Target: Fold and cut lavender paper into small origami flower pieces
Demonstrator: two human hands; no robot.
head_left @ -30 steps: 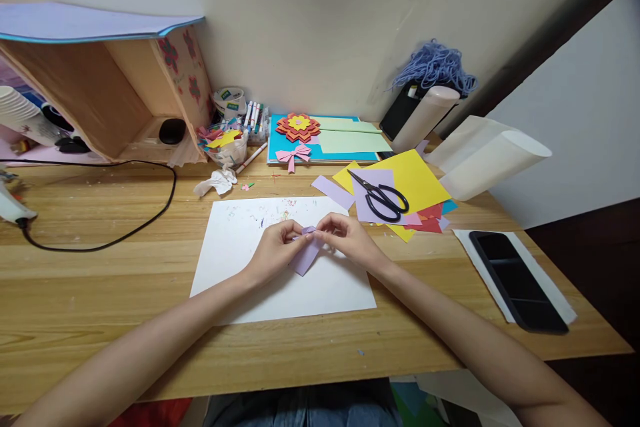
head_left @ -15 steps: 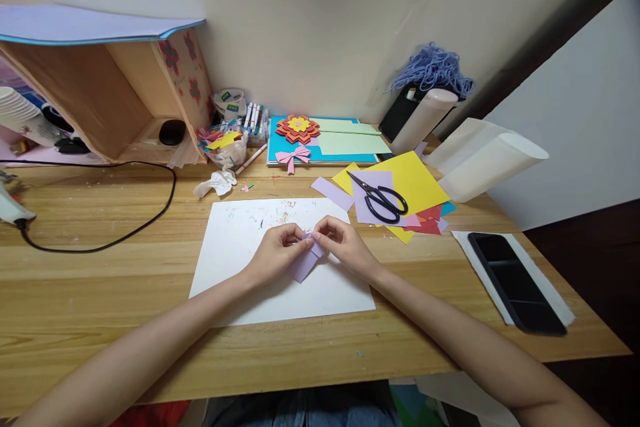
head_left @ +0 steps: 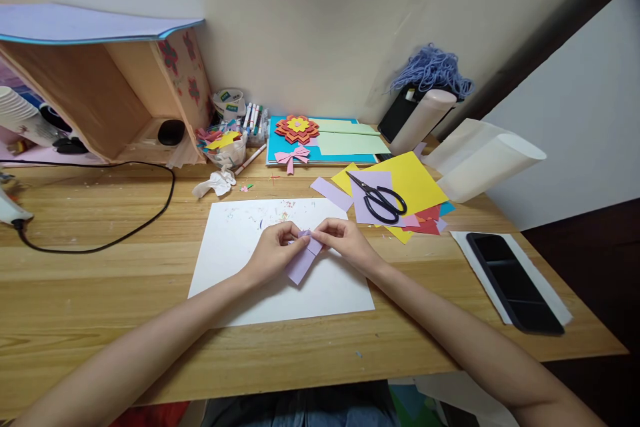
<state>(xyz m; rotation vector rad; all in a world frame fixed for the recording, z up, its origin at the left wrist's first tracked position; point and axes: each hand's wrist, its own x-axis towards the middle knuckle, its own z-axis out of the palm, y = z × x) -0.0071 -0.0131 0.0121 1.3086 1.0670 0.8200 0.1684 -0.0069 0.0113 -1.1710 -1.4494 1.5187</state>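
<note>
A folded piece of purple paper [head_left: 302, 265] is held just over the white sheet [head_left: 225, 240], its lower end pointing toward me. My left hand [head_left: 273, 253] pinches its upper left side between thumb and fingers. On the upper right side, my right hand [head_left: 345, 241] has its thumb and fingertips closed on the same paper. A crease runs across the piece, and its top edge is partly hidden by my fingers. Behind my right hand, black-handled scissors [head_left: 383, 201] lie on purple and yellow paper [head_left: 417, 183].
A phone [head_left: 515, 283] lies on a white tissue at the right. At the back are a layered paper flower [head_left: 297, 129], a pink paper bow [head_left: 293, 157] and a cup of scraps [head_left: 227, 147]. A black cable [head_left: 125, 233] curves across the left side.
The purple paper has turned slightly, showing more of its face and crease, and its lower end sits a little further left. Both hands keep their pinch with small finger shifts.
</note>
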